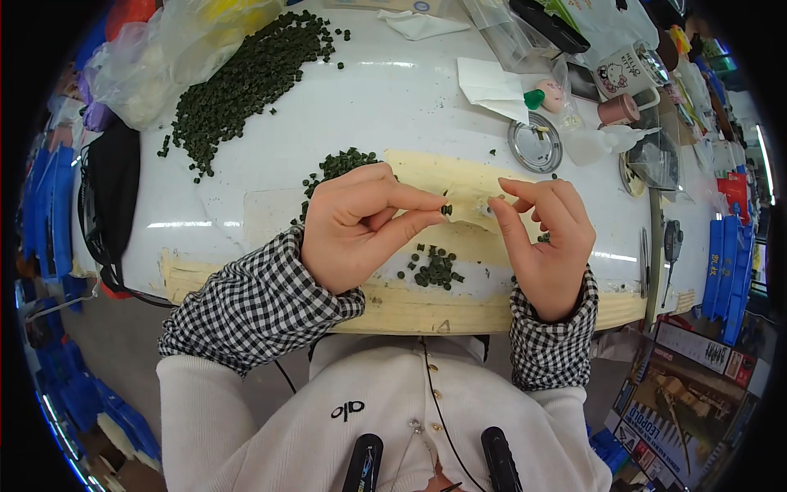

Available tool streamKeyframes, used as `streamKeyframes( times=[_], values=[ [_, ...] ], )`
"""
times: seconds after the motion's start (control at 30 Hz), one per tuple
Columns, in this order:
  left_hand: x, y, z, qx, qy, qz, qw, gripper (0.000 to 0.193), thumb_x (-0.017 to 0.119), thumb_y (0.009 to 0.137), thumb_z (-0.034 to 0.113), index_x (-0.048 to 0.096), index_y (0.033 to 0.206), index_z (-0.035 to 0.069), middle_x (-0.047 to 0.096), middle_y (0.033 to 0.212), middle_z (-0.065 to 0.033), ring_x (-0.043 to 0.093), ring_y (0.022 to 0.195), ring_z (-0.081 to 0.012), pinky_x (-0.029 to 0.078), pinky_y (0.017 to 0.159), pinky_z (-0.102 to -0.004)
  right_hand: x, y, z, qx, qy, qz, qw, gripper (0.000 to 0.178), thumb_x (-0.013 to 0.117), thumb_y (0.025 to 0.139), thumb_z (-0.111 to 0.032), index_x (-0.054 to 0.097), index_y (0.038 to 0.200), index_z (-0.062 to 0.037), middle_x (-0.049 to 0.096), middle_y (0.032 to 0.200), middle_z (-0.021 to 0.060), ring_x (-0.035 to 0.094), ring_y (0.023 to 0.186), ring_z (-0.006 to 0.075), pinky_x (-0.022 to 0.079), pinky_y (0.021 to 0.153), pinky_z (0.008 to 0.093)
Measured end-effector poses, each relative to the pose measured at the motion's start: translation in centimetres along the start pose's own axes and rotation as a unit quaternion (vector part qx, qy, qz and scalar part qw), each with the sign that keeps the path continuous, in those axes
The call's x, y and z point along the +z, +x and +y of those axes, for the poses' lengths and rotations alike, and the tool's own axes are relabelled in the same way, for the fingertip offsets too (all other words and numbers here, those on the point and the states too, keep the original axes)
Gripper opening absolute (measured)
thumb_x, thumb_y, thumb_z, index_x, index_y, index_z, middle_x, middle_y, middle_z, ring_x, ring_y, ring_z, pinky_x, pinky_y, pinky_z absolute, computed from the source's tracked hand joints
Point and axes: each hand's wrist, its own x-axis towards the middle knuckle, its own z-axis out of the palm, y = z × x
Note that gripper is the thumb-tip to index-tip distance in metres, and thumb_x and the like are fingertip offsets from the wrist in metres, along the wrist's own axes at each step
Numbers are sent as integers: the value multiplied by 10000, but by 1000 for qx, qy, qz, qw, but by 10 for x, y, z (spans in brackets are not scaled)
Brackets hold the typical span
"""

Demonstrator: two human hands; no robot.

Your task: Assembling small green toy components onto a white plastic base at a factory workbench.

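Between the thumb and forefinger of my left hand (348,220) is pinched a small dark green spool-shaped piece (447,210). My right hand (548,238) hovers just to its right, thumb and forefinger a little apart, the other fingers curled; a tiny pale spot by the thumb tip is too small to make out. Below the hands lies a small group of dark green pieces (437,269). Another pile of green pieces (348,162) sits behind my left hand, partly hidden by it. Yellowish sheet material (418,164) covers the table under both hands.
A large heap of green pieces (246,86) spreads at the far left, beside plastic bags (147,74). At the right are a round metal dish (534,148), white tissue (492,86), a mug (625,74) and tweezers (644,258). A black bag (115,193) hangs at the left edge.
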Motion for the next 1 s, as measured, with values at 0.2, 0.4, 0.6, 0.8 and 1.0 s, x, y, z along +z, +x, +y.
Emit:
streamKeyframes(
  times=[0.2, 0.4, 0.6, 0.8, 1.0],
  values=[
    [0, 0, 0, 4, 2, 3, 1000, 203, 728, 745, -40, 705, 936, 26, 391, 608, 40, 364, 554, -69, 316, 527, -221, 1, -1, -1, 1, 19, 18, 1000, 116, 723, 729, 11, 674, 833, -1, 583, 721, 88, 557, 648, 197, 445, 582, 292],
    [0, -1, -1, 11, 1, -11, 1000, 197, 730, 746, -37, 705, 932, 25, 396, 608, 38, 368, 554, -69, 317, 525, -222, -21, -4, -22, -37, 102, 113, 988, 86, 698, 768, 15, 653, 841, 24, 603, 769, 96, 566, 684, 192, 446, 613, 270],
    [1, -1, 4, 9, -6, -42, 999, 174, 738, 747, -13, 706, 913, 32, 420, 608, 30, 378, 551, -69, 311, 514, -223, 2, -2, -17, -36, 292, -3, 956, 107, 561, 929, -72, 560, 965, 29, 637, 872, 109, 622, 796, 167, 494, 724, 255],
    [2, -1, 3, 20, -1, -49, 999, 156, 738, 748, -7, 705, 893, 40, 427, 610, 27, 374, 541, -70, 303, 505, -229, 8, -3, -14, -39, 296, -15, 954, 109, 514, 956, -75, 522, 968, 33, 651, 852, 110, 670, 779, 157, 526, 710, 241],
    [1, 0, 3, 24, 1, -50, 998, 161, 734, 760, 15, 709, 914, 56, 425, 605, 25, 377, 533, -72, 302, 498, -233, 8, -3, -14, -41, 284, -17, 958, 98, 521, 950, -65, 525, 946, 33, 651, 848, 112, 680, 784, 166, 530, 692, 243]
  ],
)
